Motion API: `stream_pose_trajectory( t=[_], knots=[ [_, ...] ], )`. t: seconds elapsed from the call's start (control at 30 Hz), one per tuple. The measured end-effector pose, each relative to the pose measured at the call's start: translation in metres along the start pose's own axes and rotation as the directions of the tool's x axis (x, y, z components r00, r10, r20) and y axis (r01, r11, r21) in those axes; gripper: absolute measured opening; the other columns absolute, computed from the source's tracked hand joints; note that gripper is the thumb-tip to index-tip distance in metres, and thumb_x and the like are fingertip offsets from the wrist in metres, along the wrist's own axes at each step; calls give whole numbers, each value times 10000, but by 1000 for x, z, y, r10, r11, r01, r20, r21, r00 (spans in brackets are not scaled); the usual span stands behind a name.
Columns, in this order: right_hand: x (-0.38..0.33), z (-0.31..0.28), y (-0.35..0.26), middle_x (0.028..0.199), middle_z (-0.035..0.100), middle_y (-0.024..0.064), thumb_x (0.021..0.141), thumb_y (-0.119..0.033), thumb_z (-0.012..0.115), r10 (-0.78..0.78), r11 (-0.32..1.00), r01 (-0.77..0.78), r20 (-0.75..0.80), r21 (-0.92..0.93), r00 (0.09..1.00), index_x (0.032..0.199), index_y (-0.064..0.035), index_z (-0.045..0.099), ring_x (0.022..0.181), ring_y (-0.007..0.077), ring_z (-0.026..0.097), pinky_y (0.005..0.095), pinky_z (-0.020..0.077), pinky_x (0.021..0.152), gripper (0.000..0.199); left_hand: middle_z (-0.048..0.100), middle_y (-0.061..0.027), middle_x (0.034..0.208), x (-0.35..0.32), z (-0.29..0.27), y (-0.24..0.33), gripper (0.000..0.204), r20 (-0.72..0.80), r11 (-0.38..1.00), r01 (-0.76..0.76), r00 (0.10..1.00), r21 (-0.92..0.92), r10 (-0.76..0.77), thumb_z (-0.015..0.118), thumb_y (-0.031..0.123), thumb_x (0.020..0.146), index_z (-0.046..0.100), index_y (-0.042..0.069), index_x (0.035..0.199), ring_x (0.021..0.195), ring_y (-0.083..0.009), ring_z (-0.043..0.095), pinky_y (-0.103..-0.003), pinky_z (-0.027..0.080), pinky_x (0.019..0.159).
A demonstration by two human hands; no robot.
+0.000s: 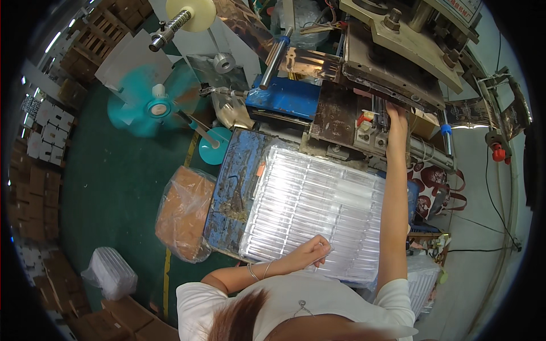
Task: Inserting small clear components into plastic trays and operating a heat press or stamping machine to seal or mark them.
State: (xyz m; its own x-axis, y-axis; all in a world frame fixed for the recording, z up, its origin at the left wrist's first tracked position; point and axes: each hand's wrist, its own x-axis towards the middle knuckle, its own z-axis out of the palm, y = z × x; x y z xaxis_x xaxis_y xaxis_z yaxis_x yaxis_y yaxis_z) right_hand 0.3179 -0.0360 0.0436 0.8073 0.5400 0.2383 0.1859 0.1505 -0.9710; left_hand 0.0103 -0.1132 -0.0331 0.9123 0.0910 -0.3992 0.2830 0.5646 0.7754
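Rows of clear, shiny, tube-like plastic pieces lie side by side across the worktable in front of me. Over their near edge rests my left hand, its fingers curled in; whether a small clear piece is in them I cannot make out. My right arm is stretched forward to the press. There my right hand reaches beneath the upper plate, beside a metal fixture with a red and yellow part. The plate's shadow hides its fingertips, and what they touch does not show.
Copper-coloured foil runs into the press from a roller. A teal fan stands left on the green floor. Beside the blue worn table edge sits a bagged brown bundle. A patterned bag and cables lie to the right.
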Motion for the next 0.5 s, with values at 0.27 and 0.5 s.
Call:
stream_pose_trajectory(
  t=[0.27, 0.5],
  knots=[
    [0, -4, 3, 1097, 483, 121, 796, -238, 494, -6, 1000, 6, 9, -9, 1000, 1108, 35, 426, 1016, 192, 422, 263, 259, 906, 420, 475, -27, 686, -3, 0, 4, 258, -8, 1000, 14, 1000, 25, -14, 404, 310, 880, 414, 62, 948, 622, -69, 461, -192, 394, 550],
    [1, -4, 9, 1083, 489, 114, 800, -251, 497, -15, 998, 18, -59, 56, 998, 1101, 28, 443, 1008, 185, 425, 264, 260, 904, 414, 473, -33, 710, -1, -1, 5, 239, -8, 999, 25, 1000, -37, -25, 392, 288, 886, 403, 61, 962, 652, -79, 462, -203, 396, 588]
  ],
)
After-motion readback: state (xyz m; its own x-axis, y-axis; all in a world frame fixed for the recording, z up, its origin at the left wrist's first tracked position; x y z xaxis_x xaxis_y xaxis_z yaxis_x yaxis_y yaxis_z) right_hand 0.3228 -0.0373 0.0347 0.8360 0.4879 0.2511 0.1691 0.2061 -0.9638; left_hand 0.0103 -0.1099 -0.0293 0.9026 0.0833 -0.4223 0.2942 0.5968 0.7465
